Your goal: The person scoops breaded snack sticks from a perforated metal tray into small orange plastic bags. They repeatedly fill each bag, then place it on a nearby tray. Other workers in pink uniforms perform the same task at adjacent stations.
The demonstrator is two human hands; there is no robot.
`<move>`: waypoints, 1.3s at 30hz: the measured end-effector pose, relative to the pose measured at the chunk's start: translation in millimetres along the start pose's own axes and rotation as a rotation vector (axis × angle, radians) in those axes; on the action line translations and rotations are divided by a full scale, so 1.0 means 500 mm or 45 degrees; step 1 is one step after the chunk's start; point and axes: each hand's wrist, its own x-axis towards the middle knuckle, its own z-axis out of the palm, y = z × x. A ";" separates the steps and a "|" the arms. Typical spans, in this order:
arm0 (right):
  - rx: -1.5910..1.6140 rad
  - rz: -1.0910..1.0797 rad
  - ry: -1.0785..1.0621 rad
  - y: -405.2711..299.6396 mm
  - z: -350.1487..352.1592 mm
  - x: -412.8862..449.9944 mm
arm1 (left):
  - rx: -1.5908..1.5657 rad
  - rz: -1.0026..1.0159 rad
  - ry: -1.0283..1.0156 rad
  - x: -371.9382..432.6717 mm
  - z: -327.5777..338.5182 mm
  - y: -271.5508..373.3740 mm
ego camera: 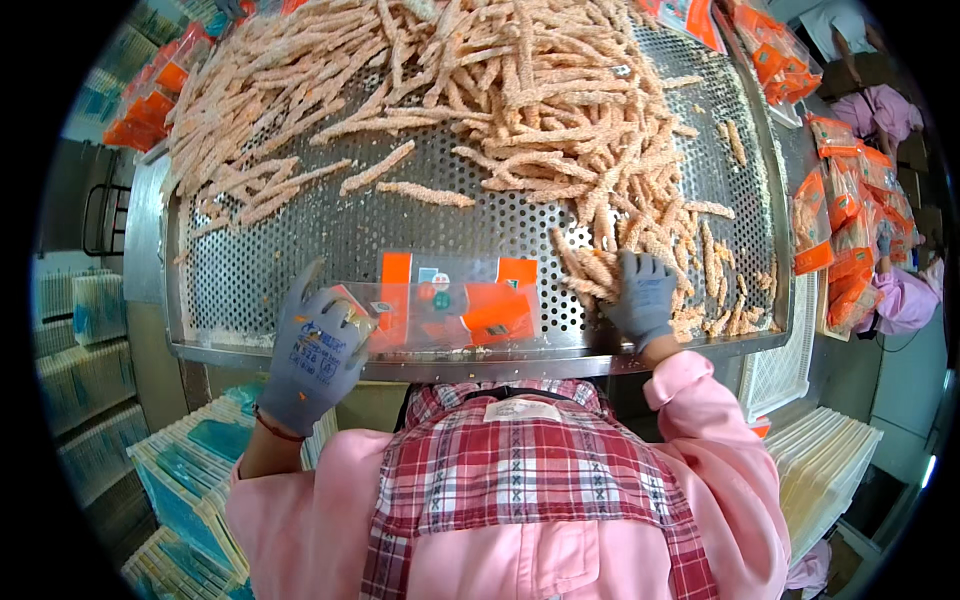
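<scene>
On a perforated metal tray [315, 240] lies a large heap of crumb-coated food sticks [570, 112]. My left hand [319, 345], in a grey glove, pinches the left end of a clear plastic bag [439, 315] with orange printed panels, low over the tray's front part. Another such bag, or part of the same one, shows just behind it; I cannot tell which. My right hand [641, 296], also gloved, is closed around several coated sticks [589, 274] at the heap's front right edge. Their ends point left from its fingers.
The tray's raised front rim [487, 367] runs before my body. Filled orange bags [847, 217] lie at the right, others [154, 97] at the upper left. Stacked trays [195, 472] stand at the lower left, more [821, 480] at the lower right. People in pink are at the far right.
</scene>
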 end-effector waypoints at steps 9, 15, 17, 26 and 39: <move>-0.157 -0.058 -0.270 -0.115 -0.046 0.101 | 0.008 0.286 -0.113 0.068 -0.015 0.046; 1.627 0.151 -0.576 0.006 -0.090 0.153 | -0.015 0.612 -0.180 0.120 0.017 0.109; 1.849 0.124 -0.301 -0.042 -0.253 0.123 | -0.240 0.535 -0.087 0.115 0.075 0.134; 1.789 -0.581 -0.977 -0.117 -0.239 -0.001 | -0.382 0.530 -0.020 0.139 0.036 0.115; 1.386 -0.676 -0.804 -0.147 -0.285 -0.014 | -0.467 0.710 0.366 0.058 0.067 0.114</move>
